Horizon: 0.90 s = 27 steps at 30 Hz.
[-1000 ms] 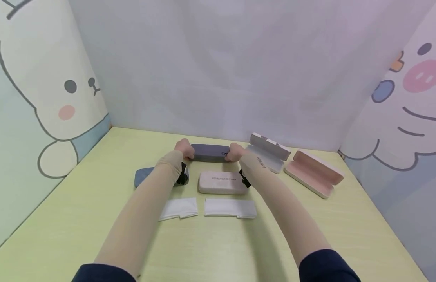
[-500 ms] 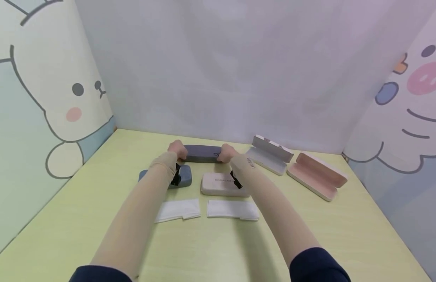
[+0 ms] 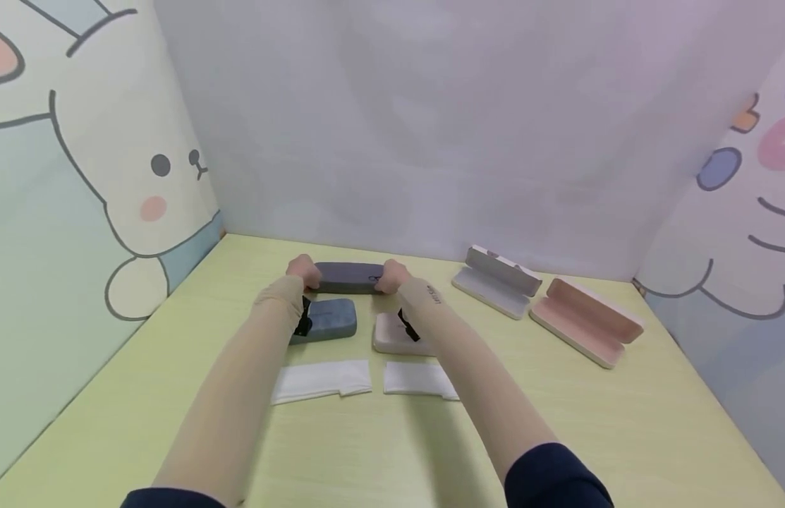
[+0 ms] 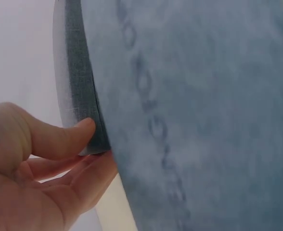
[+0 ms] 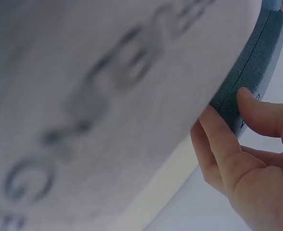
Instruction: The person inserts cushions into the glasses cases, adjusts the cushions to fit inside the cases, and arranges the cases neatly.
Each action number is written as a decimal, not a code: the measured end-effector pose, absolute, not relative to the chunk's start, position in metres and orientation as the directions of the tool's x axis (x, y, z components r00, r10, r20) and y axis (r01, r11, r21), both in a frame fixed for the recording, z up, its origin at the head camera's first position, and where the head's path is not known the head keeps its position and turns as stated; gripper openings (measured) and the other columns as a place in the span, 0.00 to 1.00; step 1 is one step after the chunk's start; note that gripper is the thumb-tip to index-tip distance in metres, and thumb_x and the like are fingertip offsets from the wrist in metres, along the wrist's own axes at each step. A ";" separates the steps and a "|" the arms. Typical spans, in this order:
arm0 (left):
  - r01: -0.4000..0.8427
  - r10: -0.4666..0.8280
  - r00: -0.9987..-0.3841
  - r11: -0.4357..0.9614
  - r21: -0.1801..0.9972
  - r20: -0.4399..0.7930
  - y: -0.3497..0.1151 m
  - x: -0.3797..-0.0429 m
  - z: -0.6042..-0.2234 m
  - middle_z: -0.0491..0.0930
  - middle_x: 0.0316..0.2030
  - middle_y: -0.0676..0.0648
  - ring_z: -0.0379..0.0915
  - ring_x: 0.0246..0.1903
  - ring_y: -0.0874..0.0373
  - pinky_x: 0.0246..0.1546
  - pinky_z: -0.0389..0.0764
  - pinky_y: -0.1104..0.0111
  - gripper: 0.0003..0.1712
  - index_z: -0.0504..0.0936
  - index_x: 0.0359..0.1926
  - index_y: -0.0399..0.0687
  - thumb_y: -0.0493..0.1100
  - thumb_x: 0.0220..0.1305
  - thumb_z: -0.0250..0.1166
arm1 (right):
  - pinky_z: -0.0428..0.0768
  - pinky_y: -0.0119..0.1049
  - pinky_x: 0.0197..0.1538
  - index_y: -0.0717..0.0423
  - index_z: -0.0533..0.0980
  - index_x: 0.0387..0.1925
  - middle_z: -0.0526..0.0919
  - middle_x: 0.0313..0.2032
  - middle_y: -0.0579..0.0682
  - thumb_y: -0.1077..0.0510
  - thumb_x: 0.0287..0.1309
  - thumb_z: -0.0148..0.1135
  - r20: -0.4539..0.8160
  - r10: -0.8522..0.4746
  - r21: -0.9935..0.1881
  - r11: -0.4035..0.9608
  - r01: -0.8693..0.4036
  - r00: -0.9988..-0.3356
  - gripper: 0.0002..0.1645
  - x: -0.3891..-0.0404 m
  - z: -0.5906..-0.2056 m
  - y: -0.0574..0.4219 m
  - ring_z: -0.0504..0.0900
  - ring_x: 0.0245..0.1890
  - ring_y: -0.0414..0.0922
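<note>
A dark grey-blue glasses case (image 3: 346, 277) lies across the back of the table, its lid closed. My left hand (image 3: 305, 272) pinches its left end; in the left wrist view the thumb (image 4: 81, 137) is on one side and the fingers curl underneath. At the other end my right hand (image 3: 393, 276) holds it between thumb (image 5: 257, 113) and fingers. Just in front, below my left wrist, lies a closed blue glasses case (image 3: 335, 319). A closed pale pinkish case (image 3: 392, 335) with lettering sits beside it, partly hidden by my right forearm.
Two folded white cloths, a left one (image 3: 322, 379) and a right one (image 3: 412, 379), lie nearer me. On the right stand two opened glasses cases, one with a pale grey inside (image 3: 490, 291) and one lined pink (image 3: 573, 328). A pale curtain (image 3: 392, 141) rises behind the table.
Both hands have shifted left with the dark glasses case between them, toward a spot behind the blue case. The whole head view has turned slightly left; the other cases and cloths stay put.
</note>
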<state>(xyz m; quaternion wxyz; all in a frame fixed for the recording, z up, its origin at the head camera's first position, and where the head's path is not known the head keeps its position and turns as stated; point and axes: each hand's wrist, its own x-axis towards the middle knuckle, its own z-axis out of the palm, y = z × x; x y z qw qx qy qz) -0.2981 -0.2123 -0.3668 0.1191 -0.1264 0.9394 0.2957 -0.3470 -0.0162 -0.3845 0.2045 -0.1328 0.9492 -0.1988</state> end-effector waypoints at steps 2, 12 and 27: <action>-0.320 -0.174 -0.936 0.787 0.528 -0.307 -0.222 -0.296 -0.370 0.66 0.16 0.47 0.60 0.13 0.61 0.18 0.65 0.70 0.11 0.68 0.23 0.40 0.30 0.62 0.49 | 0.77 0.41 0.58 0.68 0.69 0.59 0.75 0.59 0.60 0.59 0.64 0.57 -0.332 -0.342 -0.425 0.886 -0.184 -0.879 0.25 -0.346 -0.387 -0.025 0.76 0.55 0.49; -0.356 -0.186 -0.918 0.779 0.517 -0.351 -0.251 -0.283 -0.363 0.64 0.11 0.51 0.56 0.11 0.63 0.19 0.63 0.70 0.08 0.75 0.31 0.33 0.29 0.63 0.49 | 0.77 0.38 0.53 0.66 0.70 0.58 0.76 0.57 0.58 0.59 0.65 0.56 -0.324 -0.396 -0.400 0.880 -0.255 -0.859 0.22 -0.333 -0.378 -0.054 0.75 0.49 0.46; -0.292 -0.162 -0.932 0.865 0.408 -0.324 -0.249 -0.272 -0.352 0.78 0.35 0.34 0.69 0.23 0.56 0.29 0.74 0.67 0.06 0.76 0.34 0.31 0.32 0.66 0.54 | 0.78 0.37 0.51 0.66 0.70 0.57 0.78 0.54 0.58 0.56 0.63 0.61 -0.321 -0.388 -0.428 0.873 -0.234 -0.864 0.25 -0.334 -0.378 -0.056 0.77 0.45 0.46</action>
